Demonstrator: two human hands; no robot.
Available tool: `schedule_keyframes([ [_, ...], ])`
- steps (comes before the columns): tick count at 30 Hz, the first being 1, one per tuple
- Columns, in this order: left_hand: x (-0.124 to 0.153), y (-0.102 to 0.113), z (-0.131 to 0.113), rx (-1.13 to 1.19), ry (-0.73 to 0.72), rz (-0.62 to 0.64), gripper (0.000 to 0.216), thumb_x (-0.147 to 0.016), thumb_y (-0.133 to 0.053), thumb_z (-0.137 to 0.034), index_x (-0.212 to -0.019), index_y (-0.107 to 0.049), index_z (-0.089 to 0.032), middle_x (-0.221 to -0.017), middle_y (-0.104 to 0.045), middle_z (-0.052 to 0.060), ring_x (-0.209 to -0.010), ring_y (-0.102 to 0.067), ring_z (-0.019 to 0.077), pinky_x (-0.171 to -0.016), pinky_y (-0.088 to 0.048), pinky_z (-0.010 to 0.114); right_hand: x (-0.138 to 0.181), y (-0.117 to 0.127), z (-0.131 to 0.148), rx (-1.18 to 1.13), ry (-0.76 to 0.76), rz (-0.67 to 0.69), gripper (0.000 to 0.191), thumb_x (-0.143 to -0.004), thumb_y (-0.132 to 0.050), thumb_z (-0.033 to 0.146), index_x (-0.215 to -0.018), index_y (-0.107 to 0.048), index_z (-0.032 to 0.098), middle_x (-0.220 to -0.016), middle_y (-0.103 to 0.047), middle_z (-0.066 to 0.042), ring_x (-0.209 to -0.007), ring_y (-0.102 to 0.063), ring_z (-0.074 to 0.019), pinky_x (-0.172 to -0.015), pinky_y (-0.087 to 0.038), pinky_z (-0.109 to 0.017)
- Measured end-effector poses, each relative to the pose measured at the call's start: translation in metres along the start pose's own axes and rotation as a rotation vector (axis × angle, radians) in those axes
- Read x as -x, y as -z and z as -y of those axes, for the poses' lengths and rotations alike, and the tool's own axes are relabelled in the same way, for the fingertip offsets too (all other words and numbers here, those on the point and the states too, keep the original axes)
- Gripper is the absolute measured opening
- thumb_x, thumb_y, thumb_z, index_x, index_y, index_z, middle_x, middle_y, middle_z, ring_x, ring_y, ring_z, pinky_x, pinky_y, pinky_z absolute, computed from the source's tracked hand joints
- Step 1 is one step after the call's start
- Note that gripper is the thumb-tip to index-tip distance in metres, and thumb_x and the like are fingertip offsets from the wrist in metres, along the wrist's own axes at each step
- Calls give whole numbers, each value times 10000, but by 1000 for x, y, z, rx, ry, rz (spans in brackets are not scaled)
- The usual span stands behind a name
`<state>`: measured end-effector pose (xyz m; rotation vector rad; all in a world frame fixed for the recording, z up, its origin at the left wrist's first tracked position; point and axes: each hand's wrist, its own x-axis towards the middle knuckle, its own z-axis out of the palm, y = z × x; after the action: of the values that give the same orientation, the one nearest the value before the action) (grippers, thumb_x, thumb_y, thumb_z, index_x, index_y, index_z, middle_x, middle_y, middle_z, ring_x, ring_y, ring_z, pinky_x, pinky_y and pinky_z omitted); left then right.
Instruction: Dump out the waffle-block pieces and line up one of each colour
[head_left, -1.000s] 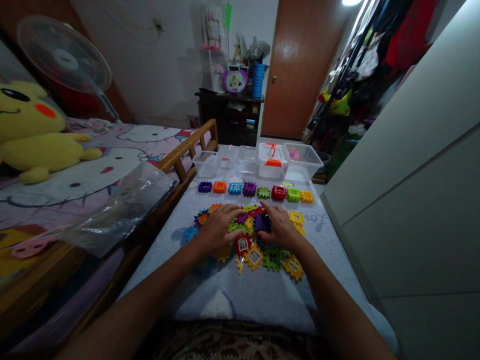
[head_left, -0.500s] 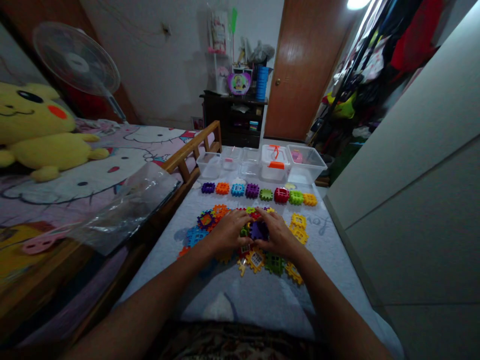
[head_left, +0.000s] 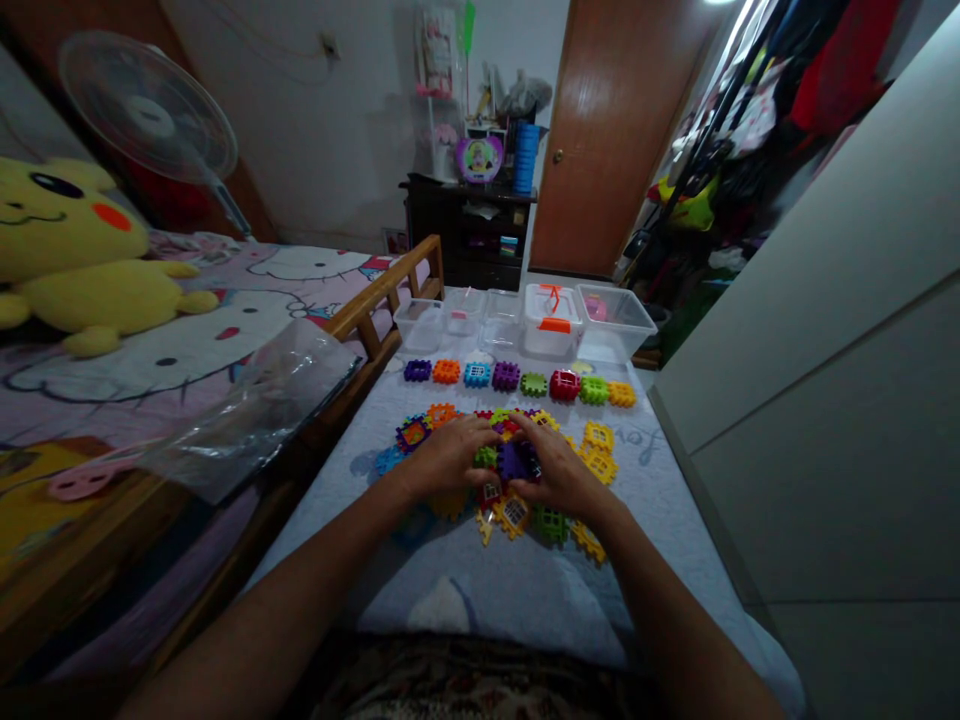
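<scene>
My right hand curls around a dark purple building block, thumb below and fingers above it. To its left, my left hand is curved with fingers and thumb apart, its tips close to the purple block's left side. Between the two hands a green piece and a red window piece show. A yellow window piece, a dark green piece and a small yellow piece lie just below. My hands cover part of the pile.
Several assembled blocks stand in a row, among them a red block and an orange block. Behind are clear plastic bins and a white lidded box. A wooden bed rail runs left; a white cabinet stands right.
My left hand has shifted slightly left, widening the gap beside the purple block. My right hand still holds the block in nearly the same place. The view has tilted a little.
</scene>
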<state>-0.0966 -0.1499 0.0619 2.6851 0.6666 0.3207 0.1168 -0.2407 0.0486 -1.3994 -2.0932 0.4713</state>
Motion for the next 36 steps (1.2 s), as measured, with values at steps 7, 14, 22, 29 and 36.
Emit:
schedule_keyframes([
  [7,-1,1,-4,32,-12,-12,306,-793,-733,-278,-1087,-682,-214,-1146,-710,86,-1087,-639,265,-956,-489,406,2,3,3,-54,2,23,917,-758,-677,185,-1567,-245,217,-1424,-552,-170,-1295,-545,-303,-1090,-432,-517],
  [14,1,-1,-10,-86,-12,-44,337,-782,-716,-288,-1106,-678,-207,-1155,-705,92,-1074,-641,270,-954,-493,406,2,4,4,-59,50,7,939,-740,-687,146,-1566,-248,221,-1481,-503,-182,-1344,-510,-316,-1112,-417,-530],
  [22,4,-3,-7,-13,38,-67,348,-780,-725,-262,-1122,-696,-209,-1187,-699,102,-1110,-647,275,-986,-498,424,3,4,3,-82,34,8,927,-749,-693,142,-1564,-258,224,-1451,-518,-176,-1330,-514,-312,-1112,-418,-539],
  [29,9,1,-11,20,85,-62,415,-757,-742,-228,-1162,-669,-180,-1228,-692,126,-1164,-631,293,-1033,-479,456,1,3,7,-77,35,10,883,-764,-694,161,-1550,-293,189,-1469,-500,-200,-1365,-484,-319,-1131,-401,-542],
  [36,7,3,-10,75,96,-68,322,-752,-726,-205,-1068,-667,-203,-1123,-713,81,-1072,-662,260,-972,-507,423,1,1,9,-63,37,9,895,-768,-697,163,-1556,-278,218,-1501,-481,-189,-1393,-464,-323,-1127,-404,-553],
])
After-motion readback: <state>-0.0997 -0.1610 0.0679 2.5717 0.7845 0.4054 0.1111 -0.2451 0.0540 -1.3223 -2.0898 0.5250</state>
